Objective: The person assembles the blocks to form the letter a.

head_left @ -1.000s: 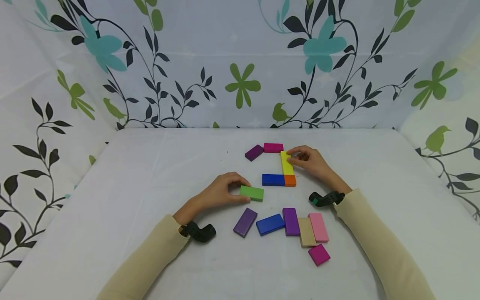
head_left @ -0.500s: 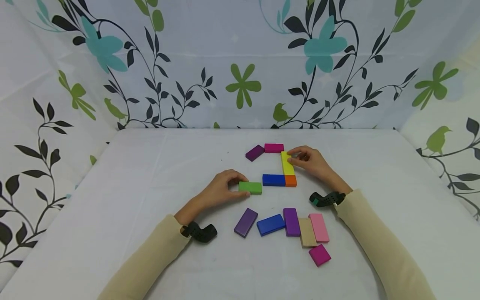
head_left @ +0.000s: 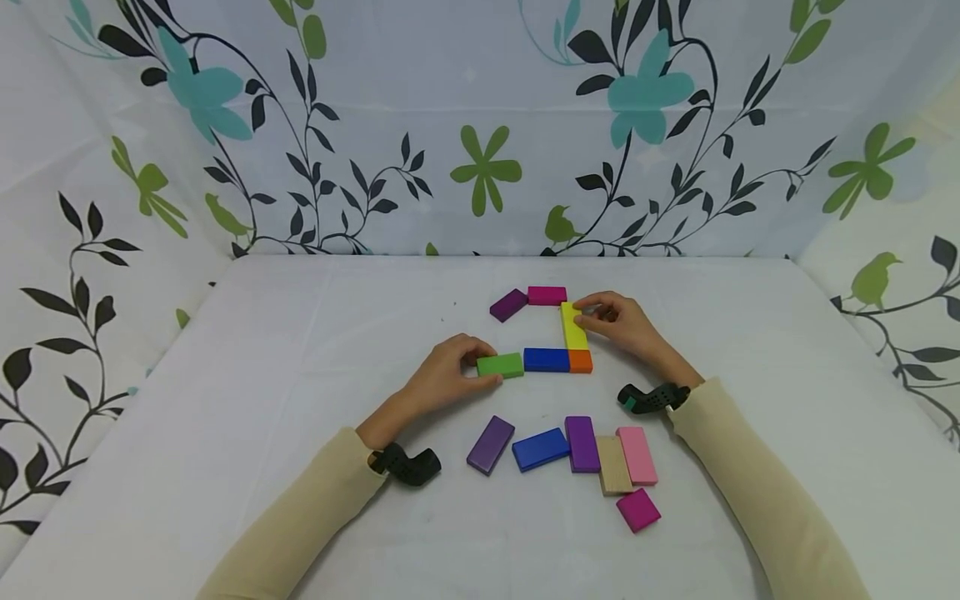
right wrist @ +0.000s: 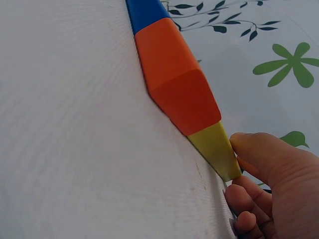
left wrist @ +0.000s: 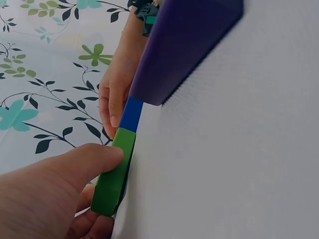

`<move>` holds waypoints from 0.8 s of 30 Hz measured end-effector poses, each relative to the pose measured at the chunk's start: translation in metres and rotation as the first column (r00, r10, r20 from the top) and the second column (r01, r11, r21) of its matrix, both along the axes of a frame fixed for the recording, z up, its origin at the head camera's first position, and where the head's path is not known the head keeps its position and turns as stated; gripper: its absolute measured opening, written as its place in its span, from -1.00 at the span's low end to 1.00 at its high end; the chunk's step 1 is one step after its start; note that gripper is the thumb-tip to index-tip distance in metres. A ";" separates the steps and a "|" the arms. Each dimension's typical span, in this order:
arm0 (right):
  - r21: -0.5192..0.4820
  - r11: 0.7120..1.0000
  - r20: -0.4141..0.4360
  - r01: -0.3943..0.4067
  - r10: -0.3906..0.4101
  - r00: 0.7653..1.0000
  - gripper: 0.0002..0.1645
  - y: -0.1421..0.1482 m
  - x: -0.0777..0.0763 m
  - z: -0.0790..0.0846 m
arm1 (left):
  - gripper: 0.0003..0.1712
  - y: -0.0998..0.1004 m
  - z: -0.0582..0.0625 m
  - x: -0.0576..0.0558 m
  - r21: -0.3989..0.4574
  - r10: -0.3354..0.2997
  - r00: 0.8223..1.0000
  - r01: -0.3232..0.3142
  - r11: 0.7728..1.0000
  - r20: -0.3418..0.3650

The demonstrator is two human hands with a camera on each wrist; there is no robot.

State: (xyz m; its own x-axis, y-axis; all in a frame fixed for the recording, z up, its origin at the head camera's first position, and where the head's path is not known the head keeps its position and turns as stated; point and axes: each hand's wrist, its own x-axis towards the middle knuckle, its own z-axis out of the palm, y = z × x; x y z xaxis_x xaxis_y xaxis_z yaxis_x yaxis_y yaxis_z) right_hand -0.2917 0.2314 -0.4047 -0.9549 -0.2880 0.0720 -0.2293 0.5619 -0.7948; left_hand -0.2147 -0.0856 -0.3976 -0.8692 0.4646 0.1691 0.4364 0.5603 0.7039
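Observation:
My left hand point(head_left: 444, 377) pinches a green block point(head_left: 499, 365) between thumb and fingers. The green block's right end is right at the left end of a blue block point(head_left: 546, 360); the left wrist view shows the green block point(left wrist: 114, 174) in line with the blue one. An orange block point(head_left: 581, 361) adjoins the blue block's right end. From it a yellow block point(head_left: 573, 327) runs away toward the back, and my right hand point(head_left: 626, 325) holds its far end with thumb and fingertips. Beyond the yellow block lie a magenta block point(head_left: 547, 296) and a slanted dark purple block point(head_left: 508, 306).
Nearer the front lie a purple block point(head_left: 491, 446), a blue block point(head_left: 541, 450), a violet block point(head_left: 582, 444), a tan block point(head_left: 615, 465), a pink block point(head_left: 637, 456) and a magenta block point(head_left: 639, 510). Patterned cloth point(head_left: 360, 108) rises behind the white tabletop point(head_left: 337, 317).
My left hand has moved the green block away from me and turned it slightly, bringing it from below the blue block's left end into line with it. The right hand stays at the yellow block.

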 end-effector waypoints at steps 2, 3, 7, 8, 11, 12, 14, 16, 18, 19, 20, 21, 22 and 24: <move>0.002 1.000 -0.001 0.002 -0.002 1.000 -0.55 0.000 0.000 0.001 | -0.60 0.000 -0.001 -0.001 0.002 0.008 1.000 -0.008 1.000 -0.003; 0.003 1.000 -0.003 0.003 -0.003 1.000 -0.55 0.000 0.000 0.001 | -0.60 0.001 -0.001 -0.002 0.003 0.012 1.000 -0.012 1.000 -0.007; 0.008 1.000 -0.007 0.005 -0.004 1.000 -0.55 -0.001 0.000 0.002 | -0.59 0.002 -0.003 -0.003 0.005 0.028 1.000 -0.028 1.000 -0.013; 0.007 1.000 -0.009 0.004 -0.004 1.000 -0.55 0.000 0.000 0.002 | -0.59 0.002 -0.003 -0.002 0.005 0.031 0.999 -0.031 0.999 -0.014; 0.004 1.000 -0.006 0.000 0.000 1.000 -0.55 0.000 0.000 0.001 | -0.59 0.002 -0.003 -0.001 0.008 0.032 0.999 -0.032 0.999 -0.020; 0.003 1.000 -0.004 -0.002 0.002 1.000 -0.55 0.000 0.001 0.001 | -0.59 0.002 -0.003 -0.001 0.008 0.030 0.999 -0.030 1.000 -0.023; 0.000 1.000 0.000 -0.005 0.005 1.000 -0.55 0.000 0.001 0.001 | -0.59 0.002 -0.003 0.000 0.014 0.025 0.999 -0.025 1.000 -0.026; 0.000 1.000 0.003 -0.006 0.006 1.000 -0.55 0.000 0.001 0.001 | -0.59 0.002 -0.004 0.000 0.023 0.017 0.999 -0.016 1.000 -0.029; 0.002 1.000 0.008 -0.004 0.004 1.000 -0.55 -0.001 0.001 0.002 | -0.60 0.001 -0.005 0.000 0.030 0.011 0.999 -0.010 1.000 -0.030; 0.002 1.000 0.009 -0.004 0.004 1.000 -0.55 -0.001 0.001 0.002 | -0.60 0.001 -0.005 0.000 0.032 0.010 0.999 -0.009 0.999 -0.030; 0.004 1.000 0.009 -0.003 0.003 1.000 -0.55 -0.001 0.002 0.002 | -0.61 0.001 -0.005 -0.001 0.034 0.010 0.999 -0.009 0.999 -0.030; 0.006 1.000 0.009 -0.001 0.001 1.000 -0.54 -0.001 0.002 0.002 | -0.61 0.000 -0.005 -0.001 0.035 0.009 0.999 -0.008 0.999 -0.031; 0.007 1.000 0.009 0.000 0.000 1.000 -0.54 -0.001 0.002 0.002 | -0.61 0.000 -0.005 -0.001 0.033 0.011 0.999 -0.010 0.999 -0.030; 0.007 1.000 0.009 0.002 -0.002 1.000 -0.54 -0.001 0.002 0.002 | -0.62 0.000 -0.004 -0.001 0.032 0.013 0.999 -0.011 0.999 -0.033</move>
State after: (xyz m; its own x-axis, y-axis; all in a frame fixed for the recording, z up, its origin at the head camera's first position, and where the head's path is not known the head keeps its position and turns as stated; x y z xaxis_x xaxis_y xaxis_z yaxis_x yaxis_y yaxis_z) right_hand -0.2896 0.2302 -0.4024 -0.9561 -0.2866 0.0616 -0.2213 0.5679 -0.7928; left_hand -0.2156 -0.0854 -0.4016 -0.8684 0.4481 0.2126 0.4533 0.5433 0.7066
